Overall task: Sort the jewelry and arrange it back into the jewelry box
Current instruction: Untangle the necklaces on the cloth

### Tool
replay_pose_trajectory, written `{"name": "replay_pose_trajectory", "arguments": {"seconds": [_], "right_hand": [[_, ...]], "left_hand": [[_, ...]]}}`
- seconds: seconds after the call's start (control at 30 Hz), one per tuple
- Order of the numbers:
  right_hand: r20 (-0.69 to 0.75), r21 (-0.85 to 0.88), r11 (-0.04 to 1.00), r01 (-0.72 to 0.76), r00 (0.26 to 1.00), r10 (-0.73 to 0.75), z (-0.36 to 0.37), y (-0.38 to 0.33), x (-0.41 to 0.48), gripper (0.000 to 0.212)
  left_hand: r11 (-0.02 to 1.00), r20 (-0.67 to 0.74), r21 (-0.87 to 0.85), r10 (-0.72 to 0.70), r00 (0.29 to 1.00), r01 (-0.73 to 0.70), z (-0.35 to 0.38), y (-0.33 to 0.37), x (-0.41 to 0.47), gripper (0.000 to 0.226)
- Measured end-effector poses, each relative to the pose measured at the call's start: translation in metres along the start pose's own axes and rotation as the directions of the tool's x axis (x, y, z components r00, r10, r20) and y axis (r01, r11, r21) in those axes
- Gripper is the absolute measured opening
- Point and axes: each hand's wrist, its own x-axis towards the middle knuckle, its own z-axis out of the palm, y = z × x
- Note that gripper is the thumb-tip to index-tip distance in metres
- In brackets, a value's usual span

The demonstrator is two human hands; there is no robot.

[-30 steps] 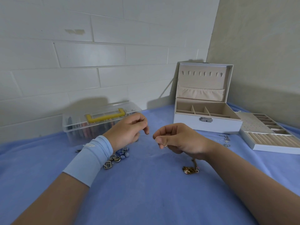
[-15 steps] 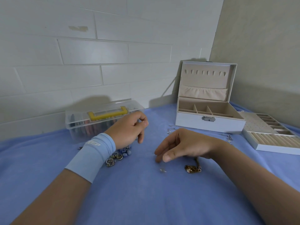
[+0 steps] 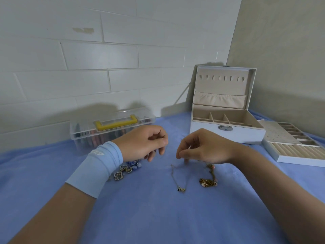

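My right hand [image 3: 202, 148] hovers just above the blue cloth and pinches a thin gold necklace [image 3: 180, 188]. Its chain hangs in a loop, and the small pendant touches the cloth. My left hand [image 3: 146, 143], with a light-blue wristband, hovers to the left with its thumb against curled fingers; whether it holds anything is hidden. A pile of heart charms and blue beads [image 3: 126, 170] lies under the left hand. A gold chain bundle [image 3: 208, 182] lies below my right wrist. The white jewelry box [image 3: 226, 132] stands open at the back right.
The box's removed tray [image 3: 299, 147], with ring rolls and small compartments, lies at the far right. A clear plastic case with a yellow handle [image 3: 112, 127] stands against the brick wall at the back left. Blue cloth [image 3: 158, 217] covers the table.
My right hand had dropped towards the cloth with its fingers extended. It has now risen with the thin necklace pinched in it. My left hand has barely moved.
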Motion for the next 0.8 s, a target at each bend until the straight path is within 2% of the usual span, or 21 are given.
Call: {"name": "replay_pose_trajectory", "arguments": {"seconds": [0.07, 0.2, 0.3, 0.4, 0.53, 0.6, 0.67, 0.8], "right_hand": [[-0.063, -0.001, 0.999, 0.05, 0.997, -0.05, 0.002, -0.005, 0.001, 0.01], [0.0, 0.342, 0.915, 0.213, 0.974, -0.227, 0.001, -0.019, -0.002, 0.013], [-0.102, 0.436, 0.881, 0.184, 0.983, -0.155, -0.003, -0.015, 0.004, 0.028], [-0.127, 0.54, 0.823, 0.174, 0.984, -0.125, -0.007, -0.011, 0.007, 0.025], [-0.128, 0.707, 0.681, 0.192, 0.981, -0.143, -0.012, -0.01, 0.006, 0.019], [-0.124, 0.75, 0.628, 0.208, 0.977, -0.176, -0.015, -0.01, 0.005, 0.034], [-0.117, 0.747, 0.624, 0.229, 0.97, -0.215, -0.016, -0.011, 0.005, 0.039], [-0.147, 0.728, 0.631, 0.268, 0.96, -0.239, -0.02, -0.01, 0.007, 0.021]], "left_hand": [[0.992, -0.008, -0.12, 0.032, 0.999, -0.033, 0.001, 0.006, -0.001, 0.015], [0.964, -0.068, -0.246, 0.082, 0.994, -0.097, 0.003, 0.019, 0.0, 0.016], [0.957, -0.119, -0.268, 0.082, 0.989, -0.111, -0.004, 0.03, 0.006, 0.017], [0.962, -0.16, -0.229, 0.112, 0.981, -0.147, -0.012, 0.043, 0.011, 0.014], [0.972, -0.213, -0.058, 0.211, 0.954, -0.228, -0.022, 0.064, 0.02, 0.015], [0.968, -0.222, 0.016, 0.248, 0.943, -0.251, -0.023, 0.074, 0.025, 0.017], [0.96, -0.231, -0.006, 0.271, 0.934, -0.28, -0.021, 0.082, 0.031, 0.017], [0.929, -0.31, -0.172, 0.265, 0.913, -0.328, -0.018, 0.091, 0.047, 0.019]]}}
